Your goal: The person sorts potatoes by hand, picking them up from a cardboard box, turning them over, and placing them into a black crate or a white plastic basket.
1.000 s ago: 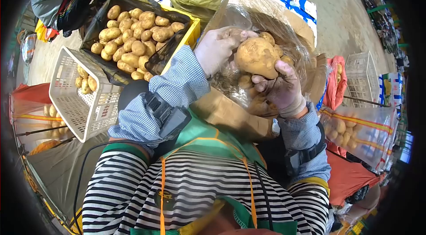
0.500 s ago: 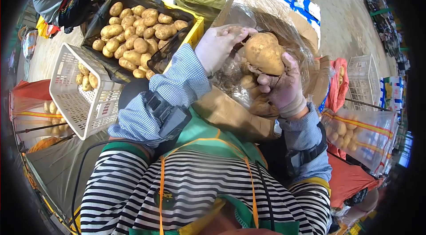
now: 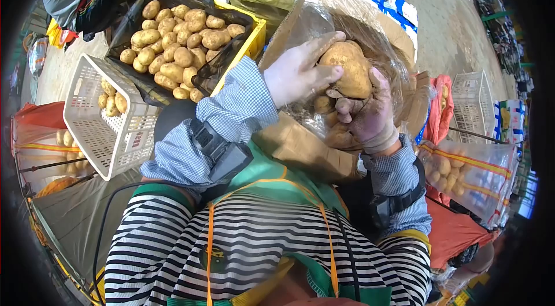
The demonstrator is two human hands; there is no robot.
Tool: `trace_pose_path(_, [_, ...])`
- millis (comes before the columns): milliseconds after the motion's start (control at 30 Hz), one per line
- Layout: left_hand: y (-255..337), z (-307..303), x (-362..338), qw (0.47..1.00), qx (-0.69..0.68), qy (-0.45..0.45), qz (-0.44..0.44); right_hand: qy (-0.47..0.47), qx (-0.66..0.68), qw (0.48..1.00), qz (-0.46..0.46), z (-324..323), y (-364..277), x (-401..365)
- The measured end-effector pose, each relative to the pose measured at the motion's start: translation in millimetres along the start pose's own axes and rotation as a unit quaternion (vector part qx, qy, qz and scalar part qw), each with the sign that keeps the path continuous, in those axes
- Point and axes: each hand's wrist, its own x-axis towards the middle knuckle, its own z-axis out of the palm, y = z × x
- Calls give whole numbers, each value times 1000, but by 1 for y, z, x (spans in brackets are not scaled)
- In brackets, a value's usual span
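Brightly lit, fisheye-bent, edges seemingly blurred

Our two arms stretch out past our green apron [image 3: 260,167], elbows bent. The left arm [image 3: 231,112], in a checked sleeve, slants up from the apron's left side. The right arm [image 3: 390,181], in a checked sleeve too, is on the apron's right. Our left grip [image 3: 292,74] is beyond the apron, back side up, thumb and first finger spread. Our right grip [image 3: 373,118], beyond the apron's right side, has some fingers curled in and one stretched away.
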Motion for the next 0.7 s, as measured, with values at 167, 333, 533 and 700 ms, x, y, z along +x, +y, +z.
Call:
trace_pose_path(167, [11,-7,-1,999,-3,-24,-49,73,-82,992,-67,8,4,0])
trace_pose_path(333, [-1,-10,5,994,72,-48,69,-58,-76,995,-17,-10,-9,-1])
trace_pose_path(533, [4,-4,8,996,82,15,-34,80,-120,989,-23,3,-1,1])
trace_pose_path(700, [-5,-8,9,990,34,21,-136,14,-160,986,-47,-13,4,2])
